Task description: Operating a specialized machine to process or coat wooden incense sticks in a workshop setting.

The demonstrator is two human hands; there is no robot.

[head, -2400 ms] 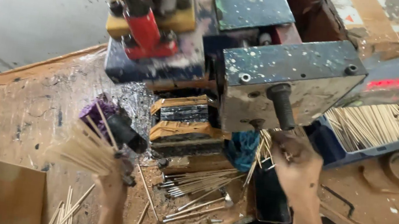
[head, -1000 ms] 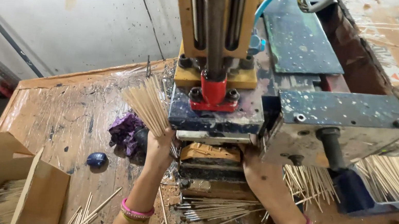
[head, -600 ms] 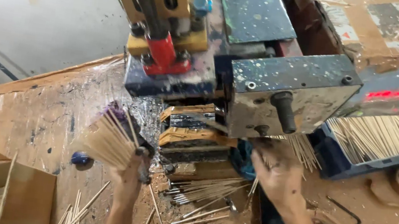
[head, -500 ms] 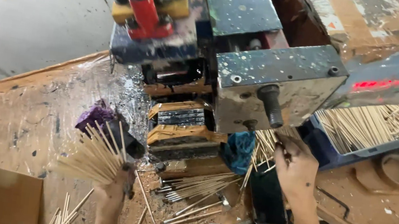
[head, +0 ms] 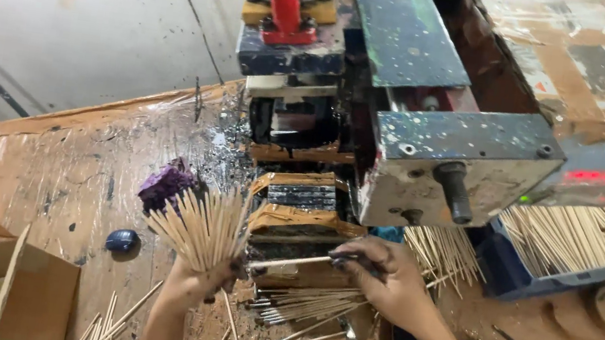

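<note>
Our left hand point(head: 193, 282) clamps a fanned bundle of thin pale sticks point(head: 202, 223) — right hand point(head: 382, 277) pinches a single stick point(head: 289, 262).

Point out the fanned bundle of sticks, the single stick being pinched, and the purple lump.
bundle of sticks point(head: 204, 226), head view, middle of the fan.
single stick point(head: 288, 262), head view, mid-length of its shaft.
purple lump point(head: 162, 186), head view, its top face.
</note>
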